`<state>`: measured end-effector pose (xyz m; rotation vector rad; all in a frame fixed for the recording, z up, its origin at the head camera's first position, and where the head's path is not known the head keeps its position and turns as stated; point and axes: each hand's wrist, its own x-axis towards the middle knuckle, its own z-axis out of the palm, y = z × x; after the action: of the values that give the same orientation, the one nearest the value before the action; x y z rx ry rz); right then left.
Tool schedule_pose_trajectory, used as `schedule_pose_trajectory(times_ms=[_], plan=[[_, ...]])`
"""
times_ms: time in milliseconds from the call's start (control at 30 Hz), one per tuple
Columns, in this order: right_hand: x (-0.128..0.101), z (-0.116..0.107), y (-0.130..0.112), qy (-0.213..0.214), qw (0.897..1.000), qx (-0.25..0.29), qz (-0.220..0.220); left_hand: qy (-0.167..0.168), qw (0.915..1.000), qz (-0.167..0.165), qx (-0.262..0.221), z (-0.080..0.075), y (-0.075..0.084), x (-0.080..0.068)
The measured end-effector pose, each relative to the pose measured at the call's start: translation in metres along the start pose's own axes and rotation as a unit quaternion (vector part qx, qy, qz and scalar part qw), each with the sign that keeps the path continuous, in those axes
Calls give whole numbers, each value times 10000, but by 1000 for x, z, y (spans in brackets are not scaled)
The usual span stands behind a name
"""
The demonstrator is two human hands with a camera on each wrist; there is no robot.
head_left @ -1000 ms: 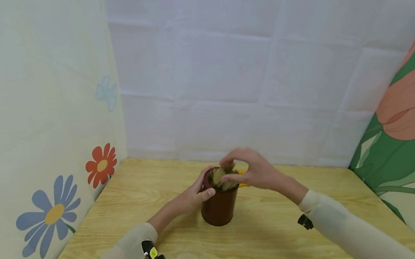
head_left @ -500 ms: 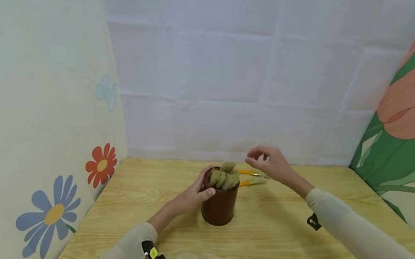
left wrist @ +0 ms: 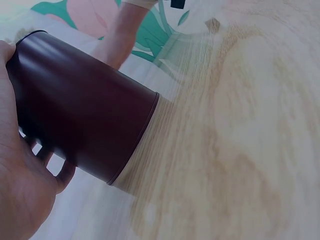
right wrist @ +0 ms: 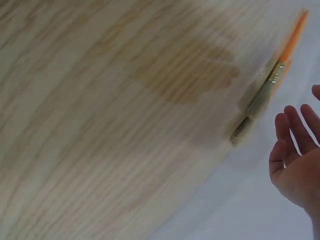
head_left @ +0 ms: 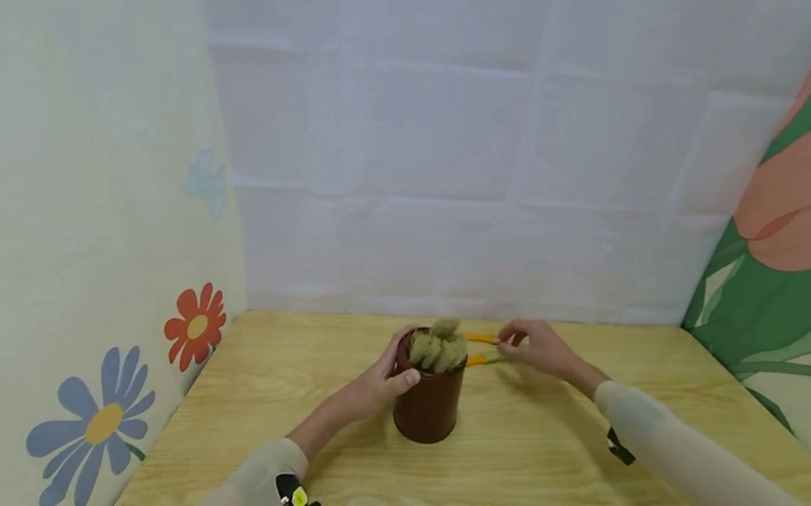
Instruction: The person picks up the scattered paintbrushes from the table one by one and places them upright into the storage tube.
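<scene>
A dark reddish-brown cylindrical cup (head_left: 426,410) stands upright on the wooden table, also filling the upper left of the left wrist view. Tan brush bristles (head_left: 440,349) crowd its mouth; what is below them is hidden inside. My left hand (head_left: 369,390) grips the cup around its upper side, thumb near the rim. Behind and right of the cup lie two paintbrushes (right wrist: 272,80) with orange handles, their bristle ends pointing right. My right hand (head_left: 541,349) hovers at those bristle ends, its fingers loosely bent and holding nothing in the right wrist view.
The table (head_left: 429,495) meets a white sheet (head_left: 397,164) at its back edge. A panel with painted flowers (head_left: 105,423) borders the left, and a green-and-pink floral panel (head_left: 801,247) the right. A black wrist camera (head_left: 302,503) sits under the left sleeve.
My right hand has withdrawn from the bristles in the cup, moved right, then lowered to the two paintbrushes on the table. The left hand and cup stay put.
</scene>
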<state>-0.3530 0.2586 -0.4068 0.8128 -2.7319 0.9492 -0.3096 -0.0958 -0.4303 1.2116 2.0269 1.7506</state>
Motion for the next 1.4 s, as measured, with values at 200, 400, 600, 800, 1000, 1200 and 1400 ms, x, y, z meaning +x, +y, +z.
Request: schedule_pose_trajectory(times_ms=[200,400,600,800,1000,1200,1400], plan=[[0,8,14,-310,9974,-529,-374,4,9999,105,-102,1,0,-2],[-4,7,25,-300,9953,-826,-399,48,10000,65,-29,2,3,-2],[-7,4,29,-313,9969,-636,-341,80,9998,-138,109,-1,5,-3],[-8,10,30,-292,9972,-682,-128,47,10000,-24,25,0,5,-2],[-14,13,29,-200,9983,-555,22,-22,9998,170,-58,2,5,-2],[-17,7,23,117,9986,-339,388,-22,9998,198,31,2,3,-2],[-15,-2,9,604,9975,-6,360,-33,9999,122,-36,1,2,-1]])
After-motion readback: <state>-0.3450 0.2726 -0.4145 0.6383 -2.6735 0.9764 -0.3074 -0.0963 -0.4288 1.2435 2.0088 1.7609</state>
